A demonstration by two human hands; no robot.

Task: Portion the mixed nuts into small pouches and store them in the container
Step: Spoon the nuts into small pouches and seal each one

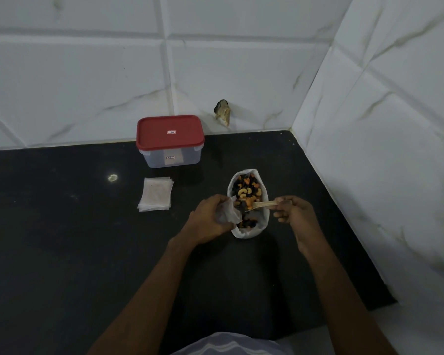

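**Head camera: spoon meets pouch over the nut bag**

Nearest, the left hand has its fingers curled round a small translucent pouch, held at the near-left rim of the white bag. The pouch looks thin, limp and very light. It likely needs gripping near the mouth so it gapes without collapsing. Opposite, the right hand pinches the handle end of a pale wooden spoon between thumb and fingertips, bowl toward the pouch. The spoon seems stiff and light.

Mixed nuts, pale cashews among dark and orange pieces, fill the soft-walled bag. They are loose, hard and prone to roll off. Farther left, a stack of flat spare pouches lies on the black counter. Beyond it stands the clear container, red lid on, against the tiled wall.
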